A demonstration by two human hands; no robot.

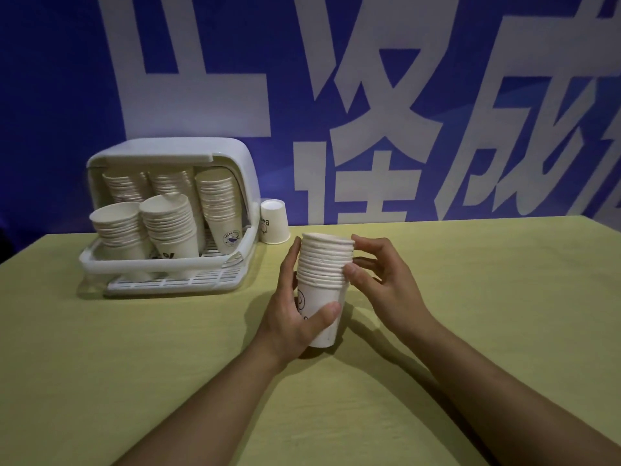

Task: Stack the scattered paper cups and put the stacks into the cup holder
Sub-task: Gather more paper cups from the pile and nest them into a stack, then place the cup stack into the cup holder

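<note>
A table (134, 348) with a plain yellow-green top carries everything. On its far left part stands a white plastic cup holder (174, 210), with its slatted tray toward the front and its lid lifted up to the back. Just beside the holder, on its right side, one single paper cup (275, 222) stands upside down on the table, close to the far edge.

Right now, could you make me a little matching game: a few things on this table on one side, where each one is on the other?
Things:
1. stack of cups
2. single cup
3. cup holder
4. tablecloth

Places or states:
A. upside down beside the holder
B. yellow, covering the table
C. held between both hands
D. lid up, stacks inside

Pairs: 1-C, 2-A, 3-D, 4-B
</note>
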